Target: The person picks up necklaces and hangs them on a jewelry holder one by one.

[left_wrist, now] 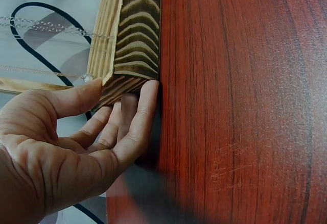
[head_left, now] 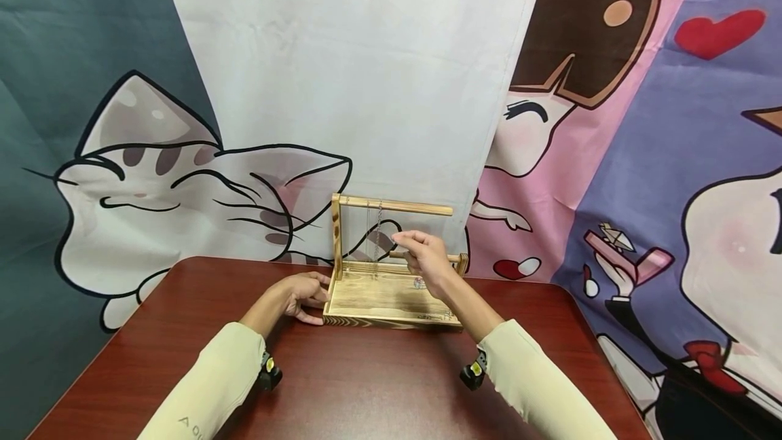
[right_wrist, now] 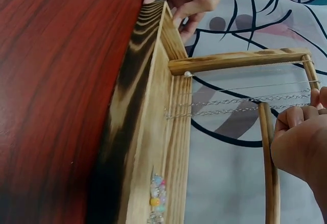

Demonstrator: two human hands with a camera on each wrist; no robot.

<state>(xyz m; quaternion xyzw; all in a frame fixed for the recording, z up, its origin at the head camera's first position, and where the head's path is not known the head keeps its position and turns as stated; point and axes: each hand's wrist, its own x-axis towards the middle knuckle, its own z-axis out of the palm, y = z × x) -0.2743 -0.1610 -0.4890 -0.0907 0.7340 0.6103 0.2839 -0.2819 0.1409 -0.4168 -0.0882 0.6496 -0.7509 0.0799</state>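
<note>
A wooden jewelry stand (head_left: 391, 322), with a shallow tray, one tall post and an upper bar (head_left: 397, 206), stands on the red-brown table. My left hand (head_left: 302, 296) grips its left end, thumb at the tray's upper edge and fingers against the end wall. Thin necklaces hang from the bar, among them a chain necklace (head_left: 378, 236). Before the bar, my right hand (head_left: 424, 258) has thumb and fingers drawn together; in the right wrist view the chain strands run up to these fingertips. A beaded piece with coloured beads (right_wrist: 158, 196) lies in the tray.
A shorter lower bar (right_wrist: 271, 168) juts in from the stand's right side, close under my right hand. Behind the table (head_left: 373, 386) hangs a printed cloth (head_left: 366, 87) with cartoon figures. More small jewelry (head_left: 441, 316) lies at the tray's front right.
</note>
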